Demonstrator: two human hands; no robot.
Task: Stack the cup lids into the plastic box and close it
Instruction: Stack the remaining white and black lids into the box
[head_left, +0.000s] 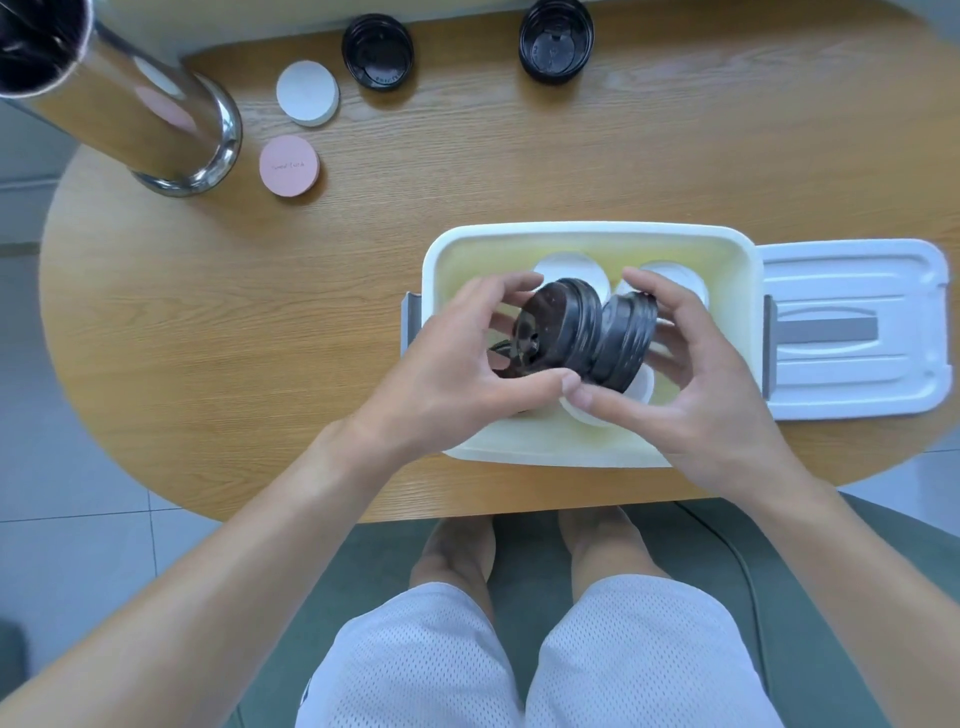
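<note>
You hold two short stacks of black plastic cup lids (584, 332) on edge, just over the open cream-white plastic box (737, 260) on the oval wooden worktop (208, 338). To do this step well, I think you should first turn the stacks flat, so the lids nest one into another, and then lower them into a free corner of the box; on edge they could roll or fall apart.

Your left hand (457, 364) is curled round the left stack, with thumb below and fingers above. Your right hand (696, 374) is clamped on the right stack in the same way. The two thumbs almost touch under the lids, so the lids lie between both grips.

White round lids (571, 267) already lie on the bottom of the box. The white box cover with grey handle (852, 327) lies just beside the box, on its right side. Two black lids (377, 49), one white disc (306, 93) and one pink disc (289, 165) wait well apart, at the far edge.
</note>
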